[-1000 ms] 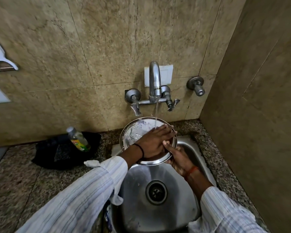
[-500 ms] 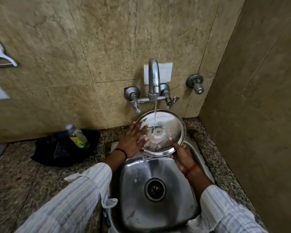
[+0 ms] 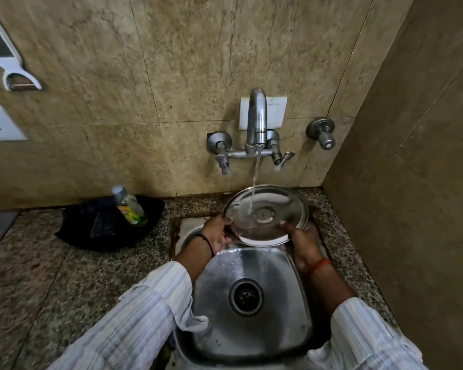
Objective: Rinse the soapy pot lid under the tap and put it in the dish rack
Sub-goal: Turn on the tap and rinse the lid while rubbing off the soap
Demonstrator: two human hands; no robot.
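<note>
Nearest me, both striped sleeves [image 3: 134, 316] reach in over the steel sink [image 3: 251, 329], its drain [image 3: 246, 294] sitting between my forearms. My left hand [image 3: 216, 231] grips the lid [image 3: 265, 214] at its left rim, fingers curled around the edge, a dark band on the wrist. My right hand [image 3: 304, 243] clamps the lid's near-right rim, thumb over the top face, fingers wrapped beneath; an orange thread circles that wrist. I hold the lid tilted above the back of the sink, and the water stream [image 3: 254, 182] from the tap [image 3: 256, 121] lands on its left-centre, running off the low front edge into the basin.

Left of the sink, on the speckled counter [image 3: 38, 276], a black tray [image 3: 110, 222] holds a clear bottle [image 3: 130, 206] with a green and yellow label; I cannot read its writing. The counter left of me lies open. On the right, the side wall [image 3: 412, 182] stands close beside the sink, leaving only a narrow strip. Farther back, a white socket [image 3: 0, 122] and a peeler [image 3: 8, 62] sit on the tiled wall.
</note>
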